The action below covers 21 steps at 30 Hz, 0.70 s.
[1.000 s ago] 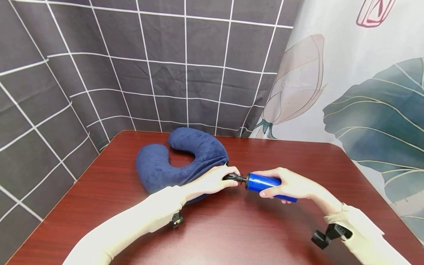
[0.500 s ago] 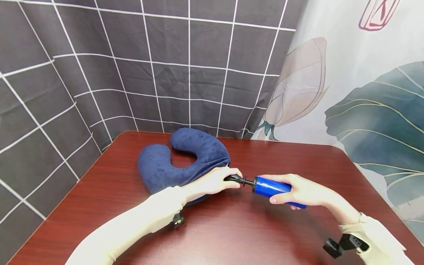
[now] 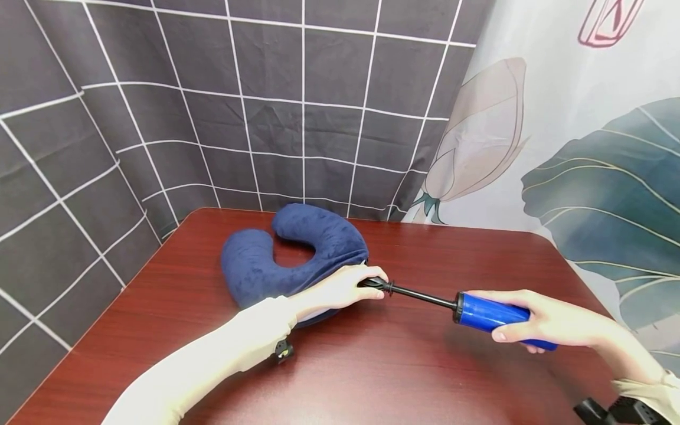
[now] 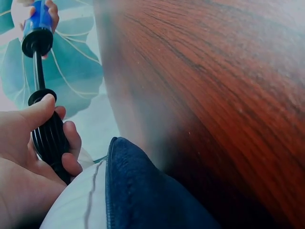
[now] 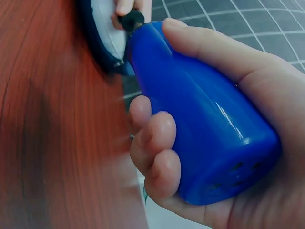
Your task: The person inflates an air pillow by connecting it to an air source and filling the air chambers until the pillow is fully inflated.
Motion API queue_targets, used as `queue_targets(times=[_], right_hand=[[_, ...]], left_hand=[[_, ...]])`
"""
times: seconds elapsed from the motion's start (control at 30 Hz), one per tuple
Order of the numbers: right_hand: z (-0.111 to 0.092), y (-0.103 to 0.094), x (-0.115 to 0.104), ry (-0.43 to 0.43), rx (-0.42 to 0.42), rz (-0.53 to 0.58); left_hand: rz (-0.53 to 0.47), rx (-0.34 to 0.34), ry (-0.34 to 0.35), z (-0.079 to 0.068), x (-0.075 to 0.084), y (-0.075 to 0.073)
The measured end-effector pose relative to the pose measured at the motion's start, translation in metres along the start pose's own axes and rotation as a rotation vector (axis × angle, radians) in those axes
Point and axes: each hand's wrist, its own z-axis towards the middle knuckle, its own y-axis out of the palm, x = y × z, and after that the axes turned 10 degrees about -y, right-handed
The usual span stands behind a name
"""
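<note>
A blue hand pump [image 3: 486, 313] with a black rod stretches between my two hands over the table. My right hand [image 3: 558, 319] wraps round its blue barrel, whose end has several small holes in the right wrist view. Curled round the ribbed black handle [image 4: 50, 138] of the pump, my left hand [image 3: 347, 287] sits at the near right edge of a navy U-shaped neck pillow [image 3: 255, 268]. The rod [image 3: 425, 296] is drawn well out of the barrel. In the left wrist view the pillow's zipped cover is parted, showing a pale inner lining [image 4: 83, 195].
The reddish-brown wooden table [image 3: 345, 378] runs under everything. Behind it hangs a dark grey curtain [image 3: 271, 124] with a white grid, and a white curtain with leaf prints [image 3: 611, 195] stands at the right.
My right hand has pulled the blue barrel to the right and toward me, so much more of the black rod shows. The left hand and the neck pillow have stayed nearly in place.
</note>
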Motion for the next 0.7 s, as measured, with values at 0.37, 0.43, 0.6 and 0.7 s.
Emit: queue_targets(times=[0.37, 0.43, 0.6, 0.7], right_hand=[[0.018, 0.009, 0.001, -0.012, 0.017, -0.009], [0.027, 0.012, -0.002, -0.010, 0.027, -0.025], [0.049, 0.021, -0.008, 0.024, 0.060, -0.041], [0.063, 0.026, -0.010, 0.020, 0.077, -0.040]], left_hand=[[0.007, 0.017, 0.005, -0.002, -0.003, 0.003], [0.004, 0.019, 0.007, -0.002, -0.002, 0.003], [0.000, 0.011, -0.001, -0.002, -0.001, 0.003], [-0.001, 0.004, -0.007, -0.002, 0.000, 0.003]])
